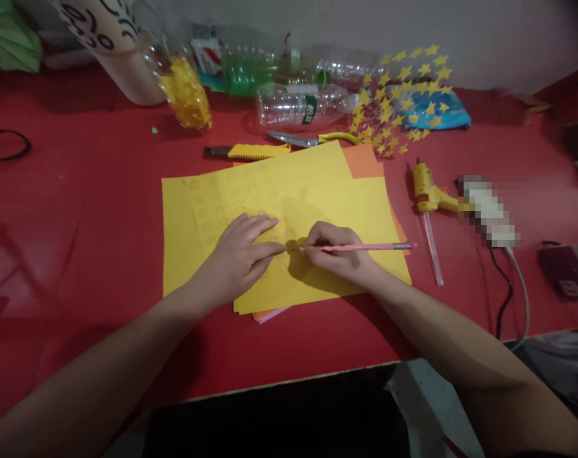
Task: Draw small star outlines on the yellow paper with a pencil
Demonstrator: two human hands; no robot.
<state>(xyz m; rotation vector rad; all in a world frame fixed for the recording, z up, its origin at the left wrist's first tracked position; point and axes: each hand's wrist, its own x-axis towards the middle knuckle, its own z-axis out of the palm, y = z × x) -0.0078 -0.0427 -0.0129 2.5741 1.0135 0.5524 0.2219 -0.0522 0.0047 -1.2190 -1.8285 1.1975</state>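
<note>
My right hand [341,254] pinches a pink pencil [369,247], its tip down at the yellow paper [322,191]. The pencil's eraser end points right. Flat on the same sheet lies my left hand [241,254], fingers apart, its index fingertip close to the pencil tip. Rows of small pencil-drawn stars cover the sheet's left part, some hidden under my left hand. More yellow, orange and pink sheets show beneath it.
Behind the paper lie a yellow box cutter [257,151], scissors [312,138], plastic bottles [302,105] and yellow paper stars [393,108]. A glue gun [426,191] and a power strip [489,210] are at right. A tall cup [131,70] stands back left.
</note>
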